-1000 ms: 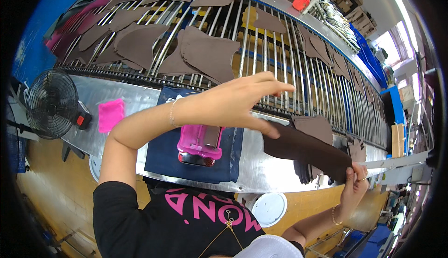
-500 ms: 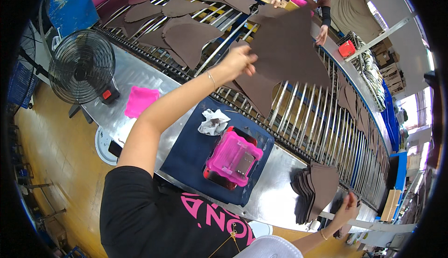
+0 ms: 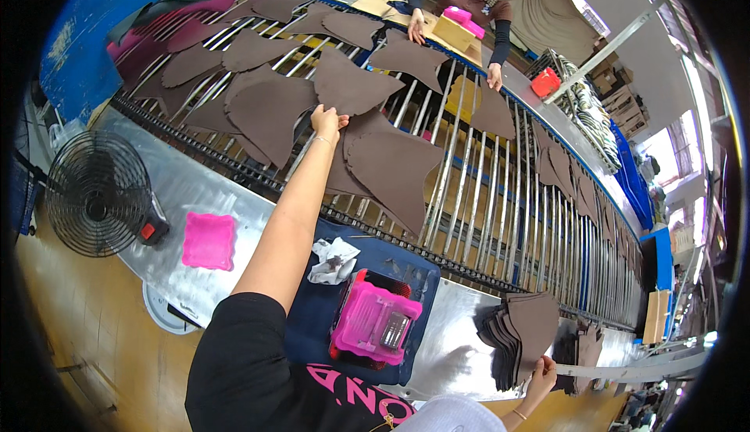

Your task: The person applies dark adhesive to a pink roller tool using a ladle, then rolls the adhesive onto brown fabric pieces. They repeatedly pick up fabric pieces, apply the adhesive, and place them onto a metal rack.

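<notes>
My left hand (image 3: 330, 123) reaches out over the roller conveyor, its fingers closed at the lower edge of a brown cut piece (image 3: 353, 82). That piece lies partly over other brown pieces (image 3: 394, 162) on the rods. At the lower right, my right hand (image 3: 541, 373) pinches the near corner of a fanned stack of brown cut pieces (image 3: 531, 326) on the metal table. A pink tray (image 3: 367, 315) with a dark metal-looking block (image 3: 394, 329) rests on a blue mat (image 3: 305, 346) between my arms.
The conveyor (image 3: 469, 198) crosses in front, carrying several brown pieces. Across it, a co-worker's hands (image 3: 416, 26) reach over its far edge near a cardboard box (image 3: 457, 37). A black fan (image 3: 98, 198), a pink pad (image 3: 208, 240) and a crumpled white cloth (image 3: 333, 260) are at left.
My left hand has moved left and lowered the brown piece from mid-air onto the conveyor. My right hand has come in to the stack's corner. The view has shifted.
</notes>
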Demonstrator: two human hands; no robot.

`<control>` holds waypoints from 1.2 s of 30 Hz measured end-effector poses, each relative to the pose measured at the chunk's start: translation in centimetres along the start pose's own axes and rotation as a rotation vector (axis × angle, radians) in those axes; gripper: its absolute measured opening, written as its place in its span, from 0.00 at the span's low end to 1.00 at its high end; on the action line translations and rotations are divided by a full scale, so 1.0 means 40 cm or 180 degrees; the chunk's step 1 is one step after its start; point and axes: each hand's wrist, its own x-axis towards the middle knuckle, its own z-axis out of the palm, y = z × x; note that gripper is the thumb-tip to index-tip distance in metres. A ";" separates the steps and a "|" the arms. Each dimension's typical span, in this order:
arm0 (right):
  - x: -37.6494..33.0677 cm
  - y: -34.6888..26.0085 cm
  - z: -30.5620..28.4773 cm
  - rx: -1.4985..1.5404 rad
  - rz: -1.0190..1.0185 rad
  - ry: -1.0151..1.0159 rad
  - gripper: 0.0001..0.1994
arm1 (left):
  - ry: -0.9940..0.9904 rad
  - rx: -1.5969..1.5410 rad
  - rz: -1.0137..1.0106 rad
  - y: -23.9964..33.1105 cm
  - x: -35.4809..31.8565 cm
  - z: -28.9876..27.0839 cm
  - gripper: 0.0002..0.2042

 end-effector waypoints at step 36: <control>0.080 0.119 0.090 -0.1749 0.0561 0.0360 0.27 | -0.1501 0.1522 0.0052 0.423 -0.595 -0.269 0.15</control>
